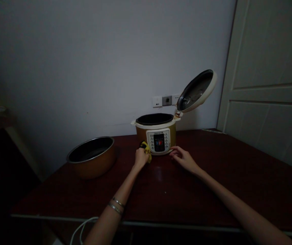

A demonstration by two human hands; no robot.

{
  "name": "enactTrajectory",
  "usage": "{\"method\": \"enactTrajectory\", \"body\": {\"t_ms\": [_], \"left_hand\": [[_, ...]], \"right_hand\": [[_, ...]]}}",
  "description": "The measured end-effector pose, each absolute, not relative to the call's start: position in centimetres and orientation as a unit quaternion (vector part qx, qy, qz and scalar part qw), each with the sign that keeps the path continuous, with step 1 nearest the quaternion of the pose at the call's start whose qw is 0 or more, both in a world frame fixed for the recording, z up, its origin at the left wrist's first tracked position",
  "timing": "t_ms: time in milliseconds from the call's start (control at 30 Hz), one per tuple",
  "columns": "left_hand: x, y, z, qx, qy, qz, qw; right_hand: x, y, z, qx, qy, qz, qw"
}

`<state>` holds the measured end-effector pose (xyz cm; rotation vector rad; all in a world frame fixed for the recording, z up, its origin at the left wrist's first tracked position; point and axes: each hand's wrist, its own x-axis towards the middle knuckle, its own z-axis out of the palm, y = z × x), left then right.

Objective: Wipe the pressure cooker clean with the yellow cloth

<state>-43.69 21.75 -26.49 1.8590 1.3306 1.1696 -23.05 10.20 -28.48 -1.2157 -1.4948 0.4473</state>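
Observation:
A gold and cream electric pressure cooker (140, 132) stands on the table with its round lid (208, 90) swung up to the right and its dark inside showing. My left hand (141, 158) is closed on a yellow cloth (149, 158), which presses against the lower left of the cooker's front, beside the control panel (158, 142). At the lower right of the base is my right hand (184, 160), its fingers loosely bent and partly apart, fingertips at the cooker's bottom rim. Nothing shows in that hand.
An orange-brown inner pot (95, 166) with a dark inside stands on the left of the dark red table (176, 204). Wall sockets (157, 101) sit behind the cooker. A panelled door (268, 68) rises at the right. A white cable (81, 228) hangs by the table's front edge.

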Motion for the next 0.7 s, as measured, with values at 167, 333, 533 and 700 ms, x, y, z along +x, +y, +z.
{"method": "enactTrajectory", "body": {"t_ms": [167,333,533,700], "left_hand": [[-44.1,22.4,-27.5,0.612,0.497,0.426,0.444],[-44.7,21.8,-28.1,0.487,0.463,0.470,0.573],[-42.7,20.4,-28.7,0.355,0.444,0.525,0.634],[-41.0,19.7,-29.3,0.295,0.438,0.545,0.651]], "right_hand": [[-23.3,9.7,-28.5,-0.528,-0.643,0.176,0.526],[-23.2,9.5,-28.2,-0.524,-0.625,0.185,0.548],[-23.6,10.1,-28.4,-0.559,-0.446,0.355,0.603],[-26.1,11.0,-28.4,-0.549,-0.370,0.508,0.551]]}}
